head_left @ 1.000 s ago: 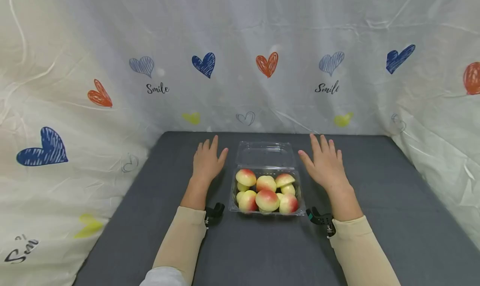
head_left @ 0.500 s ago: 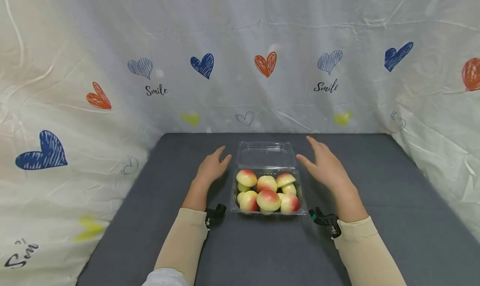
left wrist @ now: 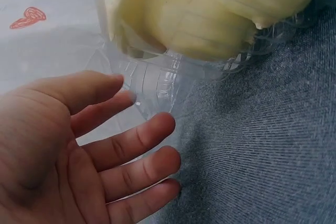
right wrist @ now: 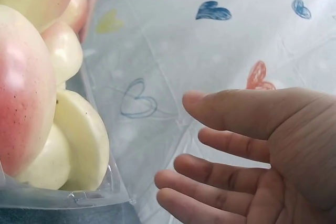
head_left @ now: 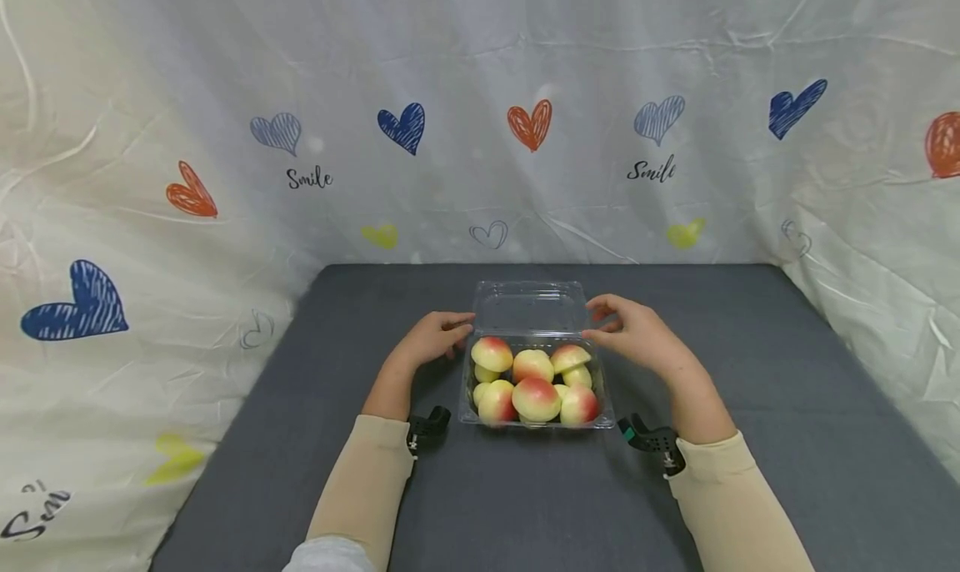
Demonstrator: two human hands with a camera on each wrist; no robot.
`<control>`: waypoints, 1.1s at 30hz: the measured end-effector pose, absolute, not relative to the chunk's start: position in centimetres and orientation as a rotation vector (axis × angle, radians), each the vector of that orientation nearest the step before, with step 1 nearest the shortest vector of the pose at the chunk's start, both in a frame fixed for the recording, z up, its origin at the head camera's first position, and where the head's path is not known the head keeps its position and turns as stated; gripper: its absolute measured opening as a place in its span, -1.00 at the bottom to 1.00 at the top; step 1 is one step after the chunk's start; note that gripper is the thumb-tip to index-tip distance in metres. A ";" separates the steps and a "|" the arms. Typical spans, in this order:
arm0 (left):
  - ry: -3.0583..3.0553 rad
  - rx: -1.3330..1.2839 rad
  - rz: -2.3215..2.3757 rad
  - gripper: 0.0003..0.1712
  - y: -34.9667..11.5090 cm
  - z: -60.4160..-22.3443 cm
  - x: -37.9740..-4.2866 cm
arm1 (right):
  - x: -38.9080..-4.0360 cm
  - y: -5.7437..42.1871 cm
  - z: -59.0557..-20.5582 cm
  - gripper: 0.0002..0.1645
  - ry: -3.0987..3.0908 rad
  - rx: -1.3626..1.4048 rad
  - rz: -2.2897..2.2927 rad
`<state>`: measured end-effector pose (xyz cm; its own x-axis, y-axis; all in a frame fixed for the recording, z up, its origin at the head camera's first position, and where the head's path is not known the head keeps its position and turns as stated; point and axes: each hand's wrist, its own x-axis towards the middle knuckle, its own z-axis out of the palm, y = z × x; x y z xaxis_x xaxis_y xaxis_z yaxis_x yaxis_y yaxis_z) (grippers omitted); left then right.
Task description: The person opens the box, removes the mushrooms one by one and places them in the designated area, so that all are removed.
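A clear plastic clamshell box stands on the dark cloth, its lid folded back flat away from me. Several yellow-and-red mushroom-shaped pieces fill its base. At the lid's left edge is my left hand, fingers loosely bent; in the left wrist view, nothing sits between its thumb and fingers. My right hand reaches the lid's right edge with thumb and index finger. In the right wrist view, its relaxed fingers hold nothing. Whether the fingertips touch the lid, I cannot tell.
The dark cloth-covered table spreads around the box on all sides. A white curtain printed with hearts stands behind it and along both sides. A black strap mount sits at each wrist.
Both hands have lowered from spread fingers and moved inward to the sides of the lid, their fingers now bent. The box and the pieces in it have stayed in place.
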<state>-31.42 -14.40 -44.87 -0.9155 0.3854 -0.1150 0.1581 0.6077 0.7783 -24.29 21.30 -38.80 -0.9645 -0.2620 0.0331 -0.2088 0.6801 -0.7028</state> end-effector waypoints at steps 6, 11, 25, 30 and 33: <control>2.530 0.440 1.206 -0.40 -14.5 -45.0 -31.5 | -24.3 20.9 -39.1 -0.40 2.710 -0.466 -1.137; 2.525 0.440 1.195 -0.37 -14.5 -45.2 -31.6 | -24.3 20.4 -39.4 -0.40 2.664 -0.521 -1.113; 2.434 0.501 1.260 -0.42 -14.6 -45.0 -31.5 | -24.0 18.5 -40.1 -0.52 2.796 -0.597 -0.904; 2.404 0.512 1.286 -0.47 -14.9 -44.9 -31.3 | -24.0 17.6 -40.2 -0.59 2.868 -0.602 -0.810; 2.388 0.511 1.294 -0.48 -14.9 -44.9 -31.3 | -24.0 17.0 -40.5 -0.59 2.923 -0.588 -0.734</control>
<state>-31.30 -14.91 -44.90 -0.8636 0.4808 -0.1519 0.1355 0.5114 0.8486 -23.97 16.99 -40.50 -0.9243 -0.3808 0.0242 -0.3471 0.8127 -0.4681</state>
